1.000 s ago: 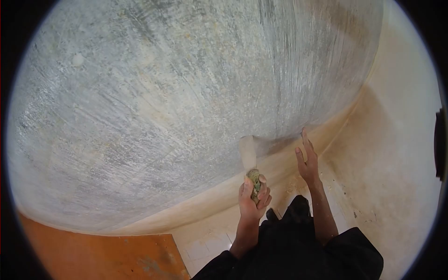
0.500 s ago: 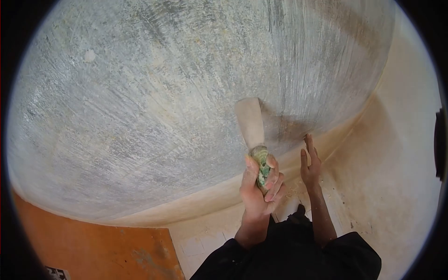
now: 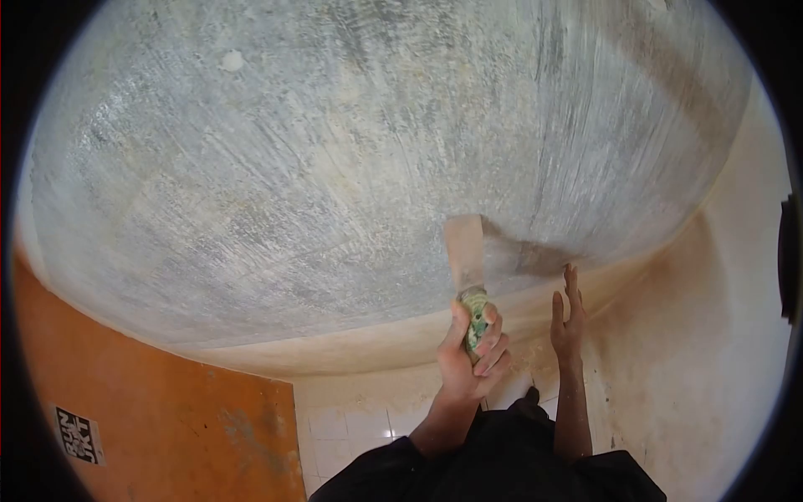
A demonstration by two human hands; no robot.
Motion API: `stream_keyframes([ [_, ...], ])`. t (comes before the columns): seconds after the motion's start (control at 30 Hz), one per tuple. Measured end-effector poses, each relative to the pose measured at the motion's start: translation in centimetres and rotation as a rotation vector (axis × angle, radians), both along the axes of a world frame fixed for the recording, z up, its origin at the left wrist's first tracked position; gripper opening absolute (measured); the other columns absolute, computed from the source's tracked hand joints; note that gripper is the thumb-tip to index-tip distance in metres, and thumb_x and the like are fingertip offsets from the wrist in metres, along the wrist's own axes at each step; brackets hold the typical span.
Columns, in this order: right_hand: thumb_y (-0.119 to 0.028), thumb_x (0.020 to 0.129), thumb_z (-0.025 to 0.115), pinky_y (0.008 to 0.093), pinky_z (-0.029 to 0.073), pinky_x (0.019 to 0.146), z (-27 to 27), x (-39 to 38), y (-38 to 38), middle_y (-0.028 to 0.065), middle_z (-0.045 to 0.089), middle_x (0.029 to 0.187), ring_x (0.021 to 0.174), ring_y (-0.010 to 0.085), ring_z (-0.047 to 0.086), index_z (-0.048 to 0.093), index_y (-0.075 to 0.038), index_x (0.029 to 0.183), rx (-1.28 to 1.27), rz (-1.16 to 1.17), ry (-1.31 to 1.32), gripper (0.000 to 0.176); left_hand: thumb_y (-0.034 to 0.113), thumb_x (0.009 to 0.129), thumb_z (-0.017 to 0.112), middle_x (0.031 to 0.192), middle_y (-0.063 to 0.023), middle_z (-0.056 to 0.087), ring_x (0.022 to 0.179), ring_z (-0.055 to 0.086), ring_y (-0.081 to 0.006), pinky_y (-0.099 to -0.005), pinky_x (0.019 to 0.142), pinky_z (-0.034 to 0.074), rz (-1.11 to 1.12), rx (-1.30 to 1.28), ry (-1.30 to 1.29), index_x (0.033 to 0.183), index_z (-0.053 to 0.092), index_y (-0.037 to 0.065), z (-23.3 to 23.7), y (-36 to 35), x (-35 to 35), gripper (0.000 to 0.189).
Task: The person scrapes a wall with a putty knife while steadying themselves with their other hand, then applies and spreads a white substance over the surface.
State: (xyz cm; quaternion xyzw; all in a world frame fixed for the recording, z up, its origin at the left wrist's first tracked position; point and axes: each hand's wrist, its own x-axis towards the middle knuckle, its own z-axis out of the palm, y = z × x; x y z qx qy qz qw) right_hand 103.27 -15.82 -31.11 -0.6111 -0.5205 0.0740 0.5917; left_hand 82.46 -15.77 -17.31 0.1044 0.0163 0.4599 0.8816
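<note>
Scraper [image 3: 465,251] lowered; pale blade, green handle fisted in left hand [image 3: 470,361]; right hand [image 3: 567,322] spread.

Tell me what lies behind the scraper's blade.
The blade stands against the grey, scraped wall, with its shadow to the right. The wall patch directly behind it is covered. The left hand wraps the green handle.

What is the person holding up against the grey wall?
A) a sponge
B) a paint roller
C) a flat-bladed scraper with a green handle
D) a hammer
C: the left hand grips a scraper by its green handle, with the flat blade against the grey wall; the right hand is open and empty.
</note>
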Motion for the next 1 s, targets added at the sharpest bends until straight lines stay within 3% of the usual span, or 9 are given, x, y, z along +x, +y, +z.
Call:
stream_keyframes([
  [0.1,-0.010,0.102,0.051,0.0397,0.035,0.113,-0.5,-0.5,-0.4,0.0198,0.046,0.149,0.139,0.0321,0.044,0.037,0.000,0.150,-0.003,-0.009,-0.035,0.051,0.056,0.105,0.031,0.065,0.0004,0.044,0.038,0.034,-0.0063,-0.0219,0.035,0.025,-0.138,0.052,-0.181,0.102,0.052,0.005,0.1,0.5,-0.8,0.055],
  [0.2,-0.009,0.102,0.050,0.0389,0.035,0.112,0.6,-0.6,-0.3,0.0202,0.048,0.148,0.139,0.0322,0.045,0.037,0.001,0.150,-0.043,-0.030,-0.004,0.051,0.055,0.105,0.031,0.066,-0.0002,0.045,0.037,0.035,-0.0064,-0.0216,0.034,0.026,-0.118,-0.024,-0.245,0.100,0.052,0.004,-0.2,0.0,-2.0,0.055],
  [0.27,-0.007,0.101,0.050,0.0388,0.037,0.111,0.1,-0.9,-0.2,0.0218,0.050,0.145,0.136,0.0323,0.047,0.038,0.000,0.150,0.009,-0.032,0.007,0.050,0.055,0.105,0.031,0.066,-0.0002,0.045,0.037,0.035,-0.0064,-0.0213,0.034,0.026,-0.089,-0.008,-0.244,0.099,0.051,0.004,-1.7,-0.2,-3.6,0.054],
  [0.47,-0.009,0.103,0.047,0.0417,0.035,0.112,-0.3,-1.8,0.1,0.0209,0.044,0.150,0.138,0.0324,0.044,0.035,0.002,0.151,-0.019,-0.085,0.009,0.051,0.052,0.106,0.032,0.066,0.0004,0.044,0.039,0.033,-0.0074,-0.0221,0.036,0.028,-0.085,0.163,-0.252,0.101,0.050,0.004,1.6,1.3,-5.7,0.052],
  [0.57,-0.005,0.099,0.051,0.0426,0.034,0.112,-0.9,-2.3,0.6,0.0243,0.044,0.149,0.138,0.0373,0.043,0.038,0.005,0.148,0.077,-0.165,-0.170,0.052,0.054,0.105,0.031,0.064,-0.0007,0.045,0.038,0.036,-0.0066,-0.0208,0.034,0.026,-0.019,0.120,-0.209,0.096,0.050,0.004,1.5,0.9,-6.1,0.054],
  [0.67,-0.007,0.099,0.051,0.0453,0.030,0.115,-0.3,-2.6,0.7,0.0247,0.038,0.153,0.142,0.0390,0.036,0.038,0.006,0.147,0.086,-0.154,-0.185,0.052,0.054,0.105,0.031,0.065,-0.0011,0.045,0.038,0.035,-0.0068,-0.0208,0.034,0.026,-0.061,0.048,-0.248,0.097,0.051,0.005,0.1,0.3,-7.6,0.053],
  [0.77,-0.009,0.100,0.051,0.0459,0.028,0.117,-0.4,-3.1,0.7,0.0253,0.035,0.155,0.144,0.0393,0.034,0.037,0.006,0.148,0.063,-0.176,-0.182,0.052,0.054,0.105,0.031,0.066,-0.0013,0.046,0.039,0.034,-0.0069,-0.0208,0.035,0.026,-0.063,0.107,-0.278,0.099,0.053,0.005,4.9,1.3,-8.1,0.054],
  [1.0,-0.011,0.101,0.051,0.0462,0.027,0.117,-0.5,-3.5,1.5,0.0251,0.034,0.156,0.144,0.0394,0.033,0.036,0.006,0.149,0.086,-0.207,-0.193,0.053,0.052,0.106,0.031,0.066,-0.0014,0.045,0.041,0.037,-0.0078,-0.0216,0.036,0.026,-0.072,0.113,-0.296,0.101,0.052,0.005,5.7,0.6,-7.9,0.051],
])
